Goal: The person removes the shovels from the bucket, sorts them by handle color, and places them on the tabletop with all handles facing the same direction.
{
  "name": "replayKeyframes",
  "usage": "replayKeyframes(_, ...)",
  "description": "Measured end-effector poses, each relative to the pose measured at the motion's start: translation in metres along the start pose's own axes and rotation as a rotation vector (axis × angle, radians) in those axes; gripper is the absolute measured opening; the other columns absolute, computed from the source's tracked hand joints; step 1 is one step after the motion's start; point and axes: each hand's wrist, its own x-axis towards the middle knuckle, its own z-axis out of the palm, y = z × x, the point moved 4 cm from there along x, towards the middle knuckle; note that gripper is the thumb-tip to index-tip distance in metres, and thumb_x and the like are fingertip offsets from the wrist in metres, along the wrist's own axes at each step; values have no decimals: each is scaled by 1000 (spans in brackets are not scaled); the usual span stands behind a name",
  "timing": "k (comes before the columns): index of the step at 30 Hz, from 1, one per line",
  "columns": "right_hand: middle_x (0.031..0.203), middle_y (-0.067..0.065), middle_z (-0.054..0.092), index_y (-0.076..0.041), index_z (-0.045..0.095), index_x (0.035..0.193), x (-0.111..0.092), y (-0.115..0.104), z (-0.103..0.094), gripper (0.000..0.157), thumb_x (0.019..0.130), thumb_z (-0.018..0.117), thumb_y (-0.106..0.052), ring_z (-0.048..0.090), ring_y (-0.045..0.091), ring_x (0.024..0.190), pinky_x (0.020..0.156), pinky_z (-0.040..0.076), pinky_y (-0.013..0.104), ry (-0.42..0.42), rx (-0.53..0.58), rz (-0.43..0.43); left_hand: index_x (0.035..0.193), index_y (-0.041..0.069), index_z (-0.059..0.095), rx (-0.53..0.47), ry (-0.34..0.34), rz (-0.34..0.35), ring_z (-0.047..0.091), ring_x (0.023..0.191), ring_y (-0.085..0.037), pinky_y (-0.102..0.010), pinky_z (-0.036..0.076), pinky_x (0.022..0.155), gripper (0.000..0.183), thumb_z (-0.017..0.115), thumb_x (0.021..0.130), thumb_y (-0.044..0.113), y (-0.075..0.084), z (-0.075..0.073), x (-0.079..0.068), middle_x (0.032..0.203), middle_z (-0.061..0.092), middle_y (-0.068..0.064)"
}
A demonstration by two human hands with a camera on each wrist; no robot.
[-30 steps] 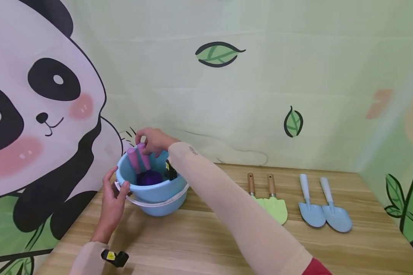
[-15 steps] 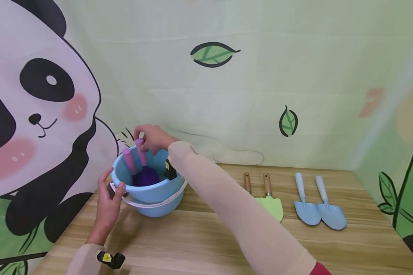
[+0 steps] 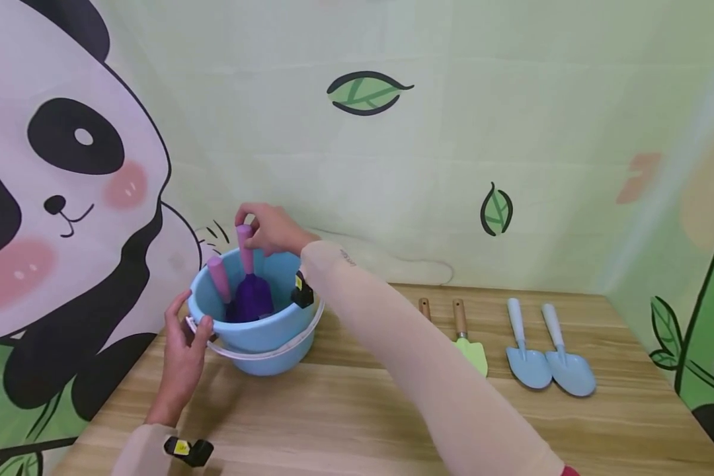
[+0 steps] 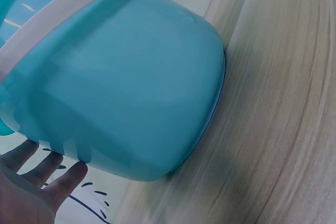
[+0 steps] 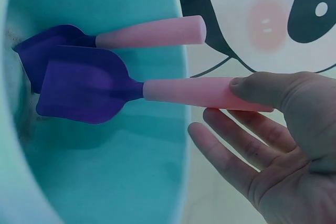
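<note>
A light blue bucket (image 3: 256, 334) with a white handle stands at the table's left. In it are two toy shovels with purple blades and pink grips. My right hand (image 3: 276, 230) pinches one shovel (image 3: 254, 297) by the top of its pink grip, thumb against fingers; the right wrist view shows this shovel (image 5: 86, 85) whole. The other shovel (image 5: 58, 51) leans beside it on the bucket wall. At the bucket's left side, my left hand (image 3: 183, 350) rests its thumb near the rim. Its fingers (image 4: 65, 179) press fairly straight against the outer wall in the left wrist view.
To the right on the wooden table (image 3: 357, 410) lie two green shovels (image 3: 471, 356) with brown grips, partly hidden by my right sleeve. Farther right are two light blue shovels (image 3: 528, 367). A printed backdrop (image 3: 262, 132) stands close behind the bucket.
My right hand has risen with the pinched shovel, so more of its purple blade shows above the bucket rim. The left hand stays at the bucket. The head view has turned slightly right.
</note>
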Motion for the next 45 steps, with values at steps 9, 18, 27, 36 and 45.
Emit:
replayKeyframes(9, 116, 9, 67, -14, 60, 123, -5, 4, -11, 32, 95, 72, -5, 67, 18, 93, 65, 60, 25, 24, 18, -50, 162, 24, 17, -4, 11, 1, 46, 127, -24, -8, 47, 91, 63, 49, 108, 15, -1, 0, 1, 153, 36, -22)
replayKeyframes(18, 119, 10, 66, -14, 58, 131, -16, -1, -21, 36, 97, 69, -8, 71, 26, 93, 70, 60, 24, 84, 33, -123, 162, 23, 17, 9, 8, 12, 46, 128, -21, -7, 47, 91, 63, 49, 108, 15, 1, 1, 1, 154, 35, -22)
replayKeyframes(27, 121, 7, 67, -17, 57, 133, -27, -9, -36, 39, 97, 71, -12, 70, 16, 95, 74, 59, 21, 124, 16, -178, 162, 25, 17, 26, 7, -1, 45, 131, -27, -7, 47, 91, 63, 49, 108, 18, 1, 1, 1, 155, 33, -20)
replayKeyframes(36, 120, 7, 67, -17, 56, 133, -35, -13, -51, 40, 97, 71, -12, 71, 14, 92, 72, 59, 21, 175, 33, -223, 161, 23, 20, -7, 19, 3, 49, 124, -18, -12, 50, 92, 61, 49, 108, 15, 0, 1, 0, 150, 38, -20)
replayKeyframes(45, 118, 9, 67, -15, 56, 131, -40, -19, -65, 38, 96, 71, -11, 71, 15, 94, 73, 60, 23, 197, 33, -262, 161, 26, 17, 33, 4, -8, 44, 133, -30, -11, 48, 93, 62, 48, 109, 19, 2, 2, 0, 157, 34, -18)
